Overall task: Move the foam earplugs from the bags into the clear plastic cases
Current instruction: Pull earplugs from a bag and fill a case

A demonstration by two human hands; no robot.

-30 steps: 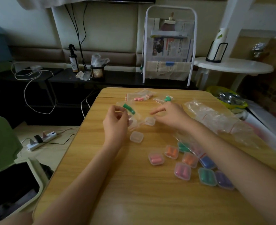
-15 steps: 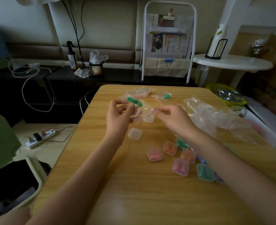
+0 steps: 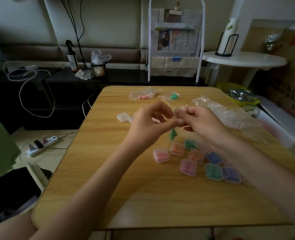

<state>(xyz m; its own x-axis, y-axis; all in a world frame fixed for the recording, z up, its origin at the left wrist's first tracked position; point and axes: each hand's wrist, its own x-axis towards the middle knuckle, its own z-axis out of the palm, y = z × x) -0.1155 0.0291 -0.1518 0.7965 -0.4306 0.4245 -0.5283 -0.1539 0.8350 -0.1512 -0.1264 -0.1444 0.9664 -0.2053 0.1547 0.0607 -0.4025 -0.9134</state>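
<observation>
- Earplug (image 3: pixel 173 134), green foam, hangs below my two hands, above the table (image 3: pixel 119 196); looks to sit in the bottom of a thin clear bag (image 3: pixel 182 108), though blur makes the bag's edges hard to trace.
- Left hand (image 3: pixel 148 126): fingers curled, thumb and forefinger pinching the bag's top edge.
- Right hand (image 3: pixel 200 121): same pinch on the bag from the other side, fingertips nearly meeting the left's.
- Filled cases (image 3: pixel 188 167): small square clear plastic boxes with rounded corners, lids down, clustered on the table under my right forearm. Contents by colour: pink, orange, green, blue, purple foam plugs.
- Empty case (image 3: pixel 122 116): same shape, frosted clear, lying left of my left hand; a second one beside it is mostly hidden.
- Pink bag (image 3: pixel 144 96): flat zip bag with pink plugs inside, far side of the table.
- Green bag (image 3: pixel 172 97): small clear bag with green plugs, just right of the pink one.
- Bag pile (image 3: pixel 230 116): crinkled clear plastic heap at the right edge; I can't tell what's in it.
- Table is wood-grain laminate with rounded corners.
</observation>
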